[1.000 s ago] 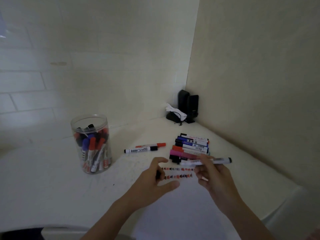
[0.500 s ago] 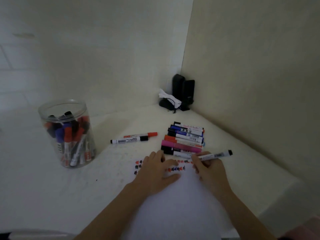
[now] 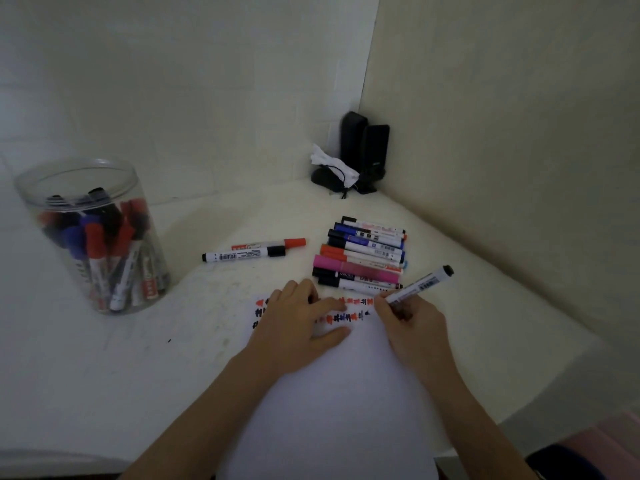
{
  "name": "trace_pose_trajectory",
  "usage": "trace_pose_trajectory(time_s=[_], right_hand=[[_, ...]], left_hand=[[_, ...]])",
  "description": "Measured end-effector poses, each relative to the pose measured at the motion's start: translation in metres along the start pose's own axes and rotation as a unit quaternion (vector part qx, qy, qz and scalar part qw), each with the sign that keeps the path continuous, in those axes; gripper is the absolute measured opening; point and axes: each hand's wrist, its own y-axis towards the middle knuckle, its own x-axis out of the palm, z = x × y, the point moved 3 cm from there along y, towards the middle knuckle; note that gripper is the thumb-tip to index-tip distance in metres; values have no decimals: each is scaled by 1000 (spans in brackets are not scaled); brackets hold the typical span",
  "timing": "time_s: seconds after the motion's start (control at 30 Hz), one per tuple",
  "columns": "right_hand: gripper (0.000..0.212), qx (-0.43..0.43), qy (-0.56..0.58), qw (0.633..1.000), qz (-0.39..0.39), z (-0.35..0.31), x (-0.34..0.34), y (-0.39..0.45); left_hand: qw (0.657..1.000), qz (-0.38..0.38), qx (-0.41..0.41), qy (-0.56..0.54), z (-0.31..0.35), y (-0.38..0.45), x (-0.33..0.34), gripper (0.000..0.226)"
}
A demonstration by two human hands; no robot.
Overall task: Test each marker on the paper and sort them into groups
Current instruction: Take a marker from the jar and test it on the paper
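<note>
Testing step in hand. Right hand (image 3: 412, 327) grips white black-ended marker (image 3: 419, 285), tip on white paper sheet (image 3: 332, 403) at 12 o'clock edge. Left hand (image 3: 298, 323) flat, empty, pins paper. Next, likely: lay marker with sorted marker row (image 3: 363, 254) at 12 o'clock or marker pair (image 3: 254, 250) at 11 o'clock.

White marker (image 3: 417, 285) tilted over scribbled paper (image 3: 332, 393), sorted markers (image 3: 363, 254) beyond (side by side), jarred markers (image 3: 100, 247) left

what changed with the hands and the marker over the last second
Both hands came down from above the paper. The left hand now lies flat on it, and the right hand, still gripping the marker, has brought the tip to the sheet beside the test marks. The jar, the two loose markers and the sorted pile stayed put.
</note>
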Motion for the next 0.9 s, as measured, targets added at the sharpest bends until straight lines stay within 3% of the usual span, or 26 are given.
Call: trace_pose_trajectory(time_s=[0.9], right_hand=[[13, -17, -3, 1000, 3, 1, 1, -2]], left_hand=[[1000, -23, -16, 5, 1, 1, 0, 50]])
